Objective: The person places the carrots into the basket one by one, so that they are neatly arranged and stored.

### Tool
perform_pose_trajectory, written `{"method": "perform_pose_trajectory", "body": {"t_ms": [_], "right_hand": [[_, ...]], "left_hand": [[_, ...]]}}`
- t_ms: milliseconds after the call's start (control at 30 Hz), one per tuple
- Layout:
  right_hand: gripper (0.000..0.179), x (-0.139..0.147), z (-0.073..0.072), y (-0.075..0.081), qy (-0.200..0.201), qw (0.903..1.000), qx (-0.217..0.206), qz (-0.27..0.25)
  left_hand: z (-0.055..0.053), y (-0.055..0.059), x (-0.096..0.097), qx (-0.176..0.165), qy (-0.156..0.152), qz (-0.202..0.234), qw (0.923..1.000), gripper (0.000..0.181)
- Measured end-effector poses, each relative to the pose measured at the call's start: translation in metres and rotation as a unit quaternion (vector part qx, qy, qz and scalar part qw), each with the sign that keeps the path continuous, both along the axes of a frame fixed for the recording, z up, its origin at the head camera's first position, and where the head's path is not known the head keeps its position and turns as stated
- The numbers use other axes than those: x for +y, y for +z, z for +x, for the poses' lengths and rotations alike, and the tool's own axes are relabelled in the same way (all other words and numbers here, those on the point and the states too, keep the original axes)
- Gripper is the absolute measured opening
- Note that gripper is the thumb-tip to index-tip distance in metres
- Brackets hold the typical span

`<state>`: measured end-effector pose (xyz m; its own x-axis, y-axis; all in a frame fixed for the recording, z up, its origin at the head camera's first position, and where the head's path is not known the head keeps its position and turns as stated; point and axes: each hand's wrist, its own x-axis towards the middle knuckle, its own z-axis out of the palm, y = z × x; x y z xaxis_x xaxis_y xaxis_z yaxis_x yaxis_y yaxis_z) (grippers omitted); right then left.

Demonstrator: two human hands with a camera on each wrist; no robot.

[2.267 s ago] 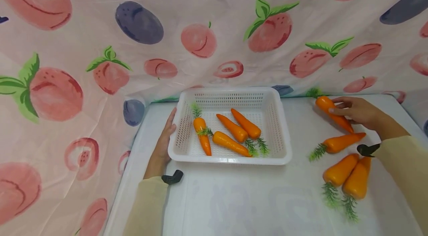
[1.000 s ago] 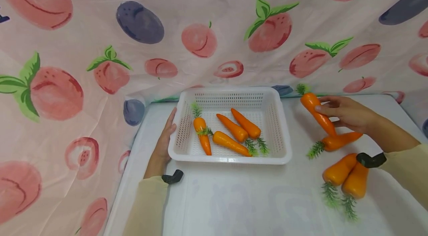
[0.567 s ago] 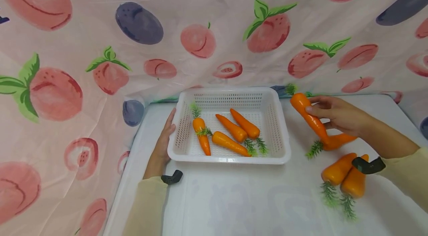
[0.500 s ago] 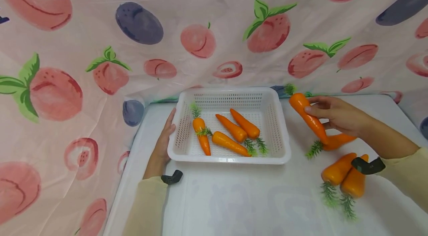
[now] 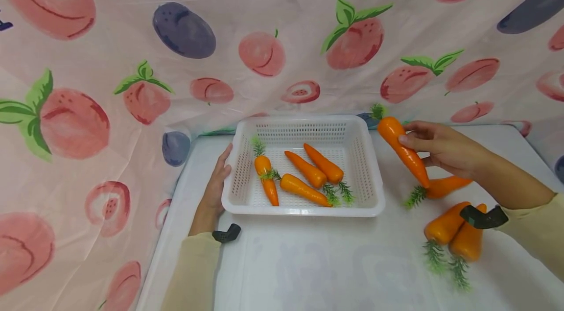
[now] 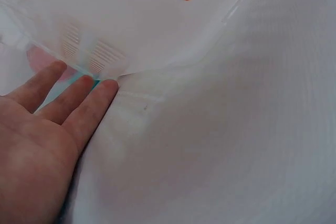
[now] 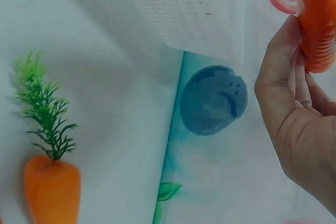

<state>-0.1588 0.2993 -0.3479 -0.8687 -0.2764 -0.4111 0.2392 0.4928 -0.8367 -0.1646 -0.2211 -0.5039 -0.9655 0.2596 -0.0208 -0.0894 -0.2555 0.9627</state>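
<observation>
A white perforated plastic basket [image 5: 304, 211] stands at the back middle of the table with several orange carrots inside, one carrot [image 5: 266, 179] leaning at the left. Against its left wall rests my left hand [image 5: 214, 186], fingers straight; the left wrist view shows the same fingertips [image 6: 107, 85] at the basket's side. My right hand [image 5: 447, 149] pinches a carrot [image 5: 402, 147] between thumb and fingers, to the right of the basket. Its green top points up and left, its tip down and right. In the right wrist view part of this carrot [image 7: 317, 30] shows beyond the fingers.
Under the held carrot lies another carrot [image 5: 447, 186], partly overlapped by it in the head view. Nearer the front right, two carrots [image 5: 445, 225] lie side by side, their green tops toward me. A fruit-print cloth [image 5: 273, 12] hangs behind the white table [image 5: 317, 262].
My right hand has lifted the carrot from the back right and carried it left toward the basket. The left hand and the basket have stayed put.
</observation>
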Motion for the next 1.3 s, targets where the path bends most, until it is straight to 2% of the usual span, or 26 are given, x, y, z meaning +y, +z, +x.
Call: {"method": "perform_pose_trajectory", "body": {"t_ms": [167, 400, 600, 967, 1300], "right_hand": [[0.066, -0.005, 0.0, 0.005, -0.001, 0.9999, -0.002, -0.017], [0.058, -0.012, -0.001, 0.007, -0.005, 0.9988, 0.002, -0.049], [0.052, -0.018, 0.001, 0.009, 0.009, 0.9977, 0.005, -0.067], [0.057, -0.03, 0.001, 0.012, 0.009, 0.9975, -0.001, -0.071], [0.061, -0.053, 0.0, 0.016, 0.009, 0.9969, -0.002, -0.078]], "left_hand": [[0.0, -0.001, 0.0, 0.01, 0.008, -0.015, 0.9998, 0.056], [-0.002, -0.001, -0.002, -0.009, 0.004, 0.028, 0.9996, 0.055], [-0.002, 0.0, 0.0, -0.011, -0.007, 0.024, 0.9996, 0.058], [-0.004, -0.006, -0.002, -0.002, -0.028, 0.028, 0.9992, 0.059], [-0.004, -0.004, -0.001, -0.002, -0.019, 0.013, 0.9997, 0.059]]}}
